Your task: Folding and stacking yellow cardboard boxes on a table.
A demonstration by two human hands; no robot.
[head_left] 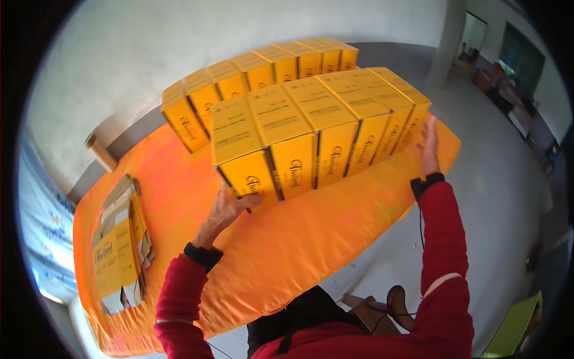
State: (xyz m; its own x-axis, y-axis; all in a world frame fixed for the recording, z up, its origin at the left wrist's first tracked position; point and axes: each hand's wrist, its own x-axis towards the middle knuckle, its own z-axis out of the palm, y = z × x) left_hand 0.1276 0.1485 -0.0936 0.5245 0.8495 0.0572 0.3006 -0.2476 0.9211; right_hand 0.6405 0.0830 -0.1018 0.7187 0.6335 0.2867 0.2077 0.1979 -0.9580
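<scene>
Yellow cardboard cartons stand side by side in a front row on the orange-covered table (287, 239). At the row's left end my left hand (226, 210) grips the lower corner of the nearest carton (248, 179). Its thumb lies across the front face, while the other fingers are partly hidden at the side. My right hand (429, 149) is upright with its fingers stretched, beside the right-end carton (397, 85). Whether its fingertips touch that carton I cannot tell. Both wrists wear black bands below red sleeves.
A second row of yellow cartons (226, 72) stands behind, near the wall. Flattened cartons (116, 257) lie at the table's left. A cardboard tube (101, 152) leans at the far left edge. Grey floor (478, 197) extends rightward, with a green-yellow object (513, 326) at lower right.
</scene>
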